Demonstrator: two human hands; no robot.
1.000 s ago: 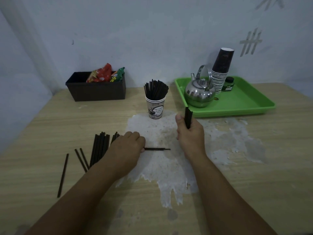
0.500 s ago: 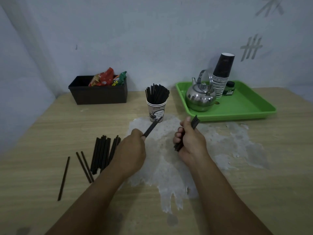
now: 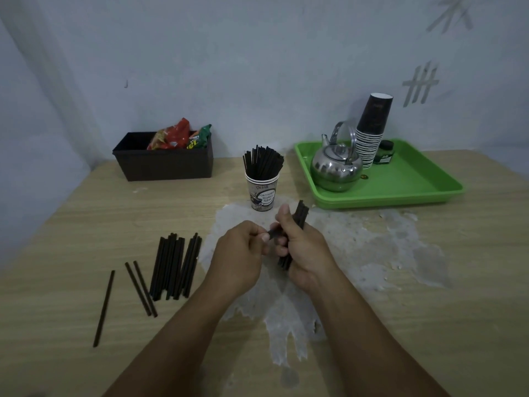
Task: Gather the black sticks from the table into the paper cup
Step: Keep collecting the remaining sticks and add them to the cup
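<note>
**Above the worn patch: one stick passing into the right-hand bundle**

Over the pale scuffed patch of the table (image 3: 86, 224), both hands meet just in front of the paper cup (image 3: 262, 193). Right hand (image 3: 303, 247) is closed around a small bundle of black sticks (image 3: 300, 216), gripped near mid-length; ends show above the thumb and below the heel of the hand. Left hand (image 3: 240, 253) pinches a single stick (image 3: 272, 232) between thumb and fingertips, its free end touching the right hand's fingers. How far that stick sits inside the right grip: cannot tell.

Location of remaining stock:
- cup: already holds a fanned sheaf of sticks, upright, splayed at the rim.
- loose pile (image 3: 176, 265) on the table, left of the hands, roughly parallel.
- pair of sticks (image 3: 140, 288) further left, lying side by side.
- lone stick (image 3: 103, 308) furthest left, apart from the rest.

Handling notes (judgement): sticks look thin, straight, rigid and very light; smooth, so likely to slide lengthwise out of a loose grip and to fan apart. Best held at mid-length with the whole fist, ends tapped level before insertion. Singles lying flat probably need a fingernail or a roll to lift. Cup looks light and top-heavy with its load; dropping a bundle in off-centre could tip it.

Status: partly done.
</note>
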